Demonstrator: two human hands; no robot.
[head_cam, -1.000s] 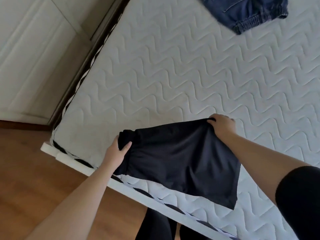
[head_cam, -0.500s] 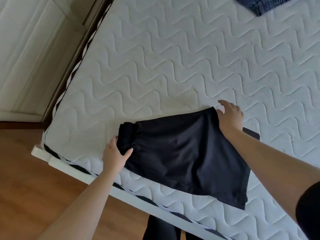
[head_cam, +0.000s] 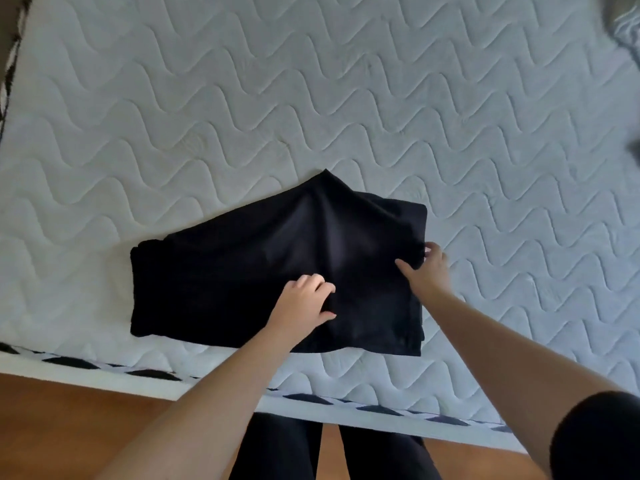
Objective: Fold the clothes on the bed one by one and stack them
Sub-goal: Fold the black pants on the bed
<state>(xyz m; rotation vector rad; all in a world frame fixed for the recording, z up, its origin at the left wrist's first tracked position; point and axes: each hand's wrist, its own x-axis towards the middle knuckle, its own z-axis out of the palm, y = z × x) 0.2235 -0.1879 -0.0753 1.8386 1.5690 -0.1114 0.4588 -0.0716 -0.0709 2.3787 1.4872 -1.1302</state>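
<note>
Black shorts [head_cam: 242,271] lie flat on the bed's quilted white mattress [head_cam: 346,98], near its front edge, already doubled leg over leg, so it appears; the waistband end looks to be the bunched left side, the leg hems the right. A peak of cloth stands up at the far edge of the shorts, with a soft ridge running from it toward the near edge. Left hand [head_cam: 304,301] rests on the middle of the shorts near their front edge, fingers curled and gathering a small fold of fabric. Right hand [head_cam: 427,271] is at the right-hand edge of the shorts, thumb on top and fingers tucked round the hem, pinching it. Judgement: step in hand is smoothing or starting the next fold of this one garment; stacking not yet begun. Handling: the fabric looks thin, light and limp, with a slight sheen, so likely somewhat slippery; it will sag and shift rather than hold a crease. Best taken at the hem corners or waistband, where layers are thicker, and all layers pinched together. Risk: the lower layer sliding out of line. A blurred striped item [head_cam: 627,26] lies far right of the shorts; cannot identify.
</note>
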